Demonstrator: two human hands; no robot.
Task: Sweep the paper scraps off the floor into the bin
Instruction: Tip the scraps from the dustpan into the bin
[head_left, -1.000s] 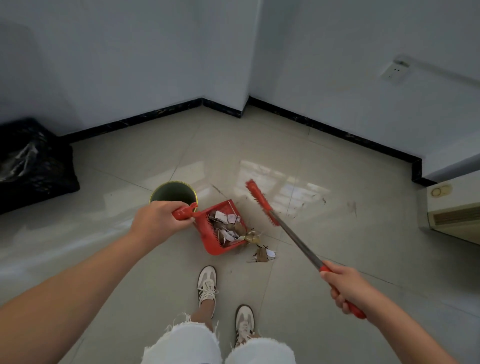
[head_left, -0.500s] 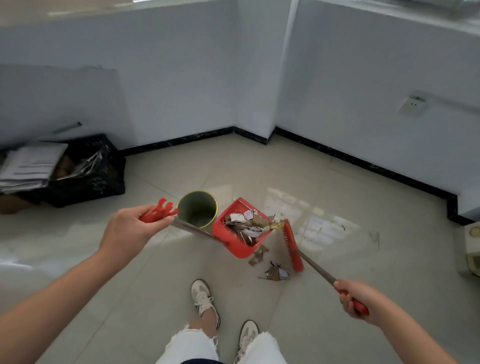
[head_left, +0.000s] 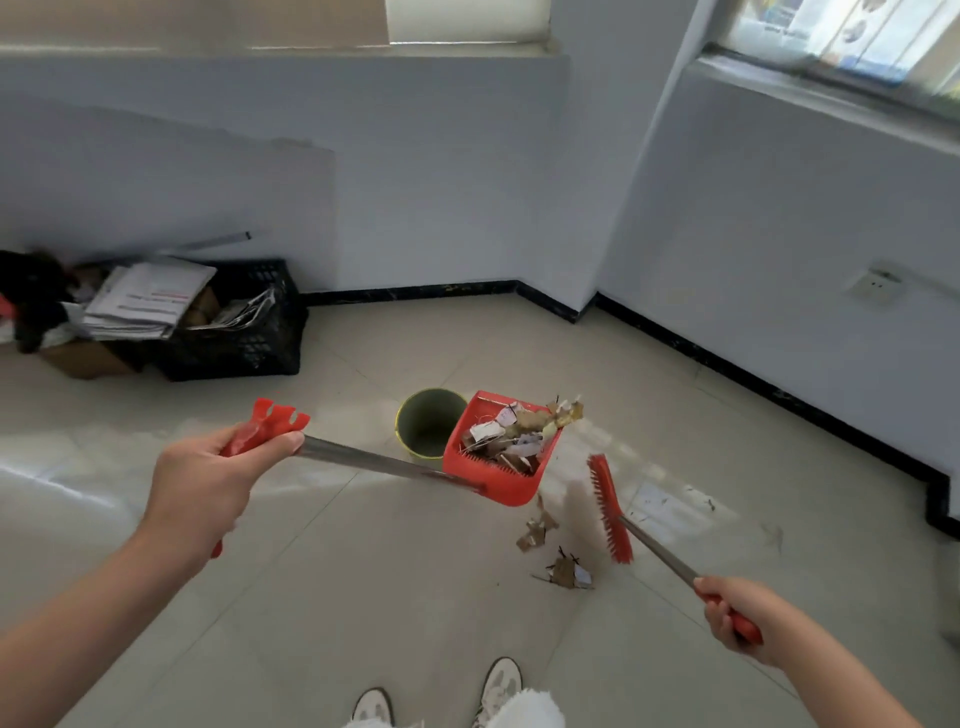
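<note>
Head view: left hand (head_left: 200, 486) grips dustpan (head_left: 501, 454) handle, right hand (head_left: 748, 613) grips broom (head_left: 609, 506).
Tip: centre pan over bin (head_left: 428, 423), tilt slowly.
Leftover: floor scraps (head_left: 566, 571).

I am standing in a plain, almost bare room, probably a spare office or storeroom. The floor (head_left: 363, 597) is large glossy beige tiles, edged by a black skirting board (head_left: 415, 291). The walls (head_left: 441, 182) are painted pale blue-white, with a rough unpainted-looking patch on the left. A window (head_left: 841, 36) sits high in the right wall above a deep sill, and a white wall socket (head_left: 875, 283) is fixed lower down. In the left corner a black plastic crate (head_left: 244, 338) holds stacked papers and newspapers (head_left: 145, 301), beside a brown cardboard box (head_left: 83, 358). A small green bin (head_left: 410, 447) stands on the tiles.
</note>
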